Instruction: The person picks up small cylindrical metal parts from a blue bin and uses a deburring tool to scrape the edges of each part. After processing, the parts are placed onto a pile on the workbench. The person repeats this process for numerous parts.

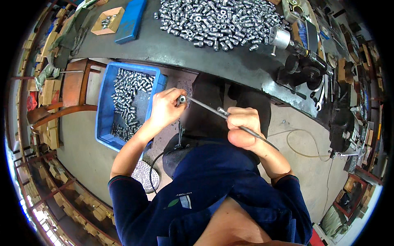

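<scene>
My left hand [165,108] is closed around a small shiny metal fitting [182,99], its round open end facing up. In my right hand [244,125] is a long thin grey rod-shaped tool [207,108], slanting toward the left hand. Its tip reaches close beside the fitting; whether they touch I cannot tell. A short metal piece stands out by the right fingers, and the tool's dark tail runs on past that wrist. Left of my left hand stands a blue plastic crate [100,107] holding many similar metal fittings [125,104].
A dark workbench [143,51] carries a large heap of metal fittings [213,22], a blue box [130,22] and a small tray [117,19]. At right sits a geared metal device [301,61] near a wrench [320,98]. A wooden chair [76,84] stands left; a thin hose [289,141] crosses the floor.
</scene>
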Tool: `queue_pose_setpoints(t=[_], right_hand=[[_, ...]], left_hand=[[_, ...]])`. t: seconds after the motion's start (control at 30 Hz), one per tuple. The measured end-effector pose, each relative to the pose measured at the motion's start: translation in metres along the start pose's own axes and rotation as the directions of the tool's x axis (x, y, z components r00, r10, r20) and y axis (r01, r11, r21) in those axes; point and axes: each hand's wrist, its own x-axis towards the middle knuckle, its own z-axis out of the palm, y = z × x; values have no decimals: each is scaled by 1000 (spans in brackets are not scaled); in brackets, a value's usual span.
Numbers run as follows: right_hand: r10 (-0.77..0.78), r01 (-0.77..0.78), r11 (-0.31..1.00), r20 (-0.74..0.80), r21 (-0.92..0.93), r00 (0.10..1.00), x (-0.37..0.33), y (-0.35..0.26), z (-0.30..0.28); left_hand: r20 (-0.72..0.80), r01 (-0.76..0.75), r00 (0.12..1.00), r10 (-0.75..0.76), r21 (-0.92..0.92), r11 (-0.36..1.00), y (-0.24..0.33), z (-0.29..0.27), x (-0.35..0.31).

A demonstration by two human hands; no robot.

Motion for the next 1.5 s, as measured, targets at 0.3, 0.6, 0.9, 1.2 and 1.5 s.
queue_pose_setpoints(t=[0.3, 0.6, 0.9, 1.2, 1.5], right_hand=[[-12, 12, 1000, 7, 26, 1000, 2, -4, 6], [-8, 9, 1000, 45, -22, 999, 20, 30, 35], [86, -87, 992, 11, 97, 996, 10, 15, 9], [150, -148, 988, -56, 36, 987, -8, 15, 0], [154, -152, 987, -62, 48, 986, -18, 17, -1]], left_hand=[[28, -36, 999, 33, 118, 992, -4, 0, -3], [84, -263, 964, 253, 139, 955, 2, 8, -1], [-57, -129, 988, 146, 230, 964, -21, -5, -1], [-89, 144, 982, -164, -202, 969, -11, -18, 24], [168, 291, 957, -238, -502, 815, -10, -6, 53]])
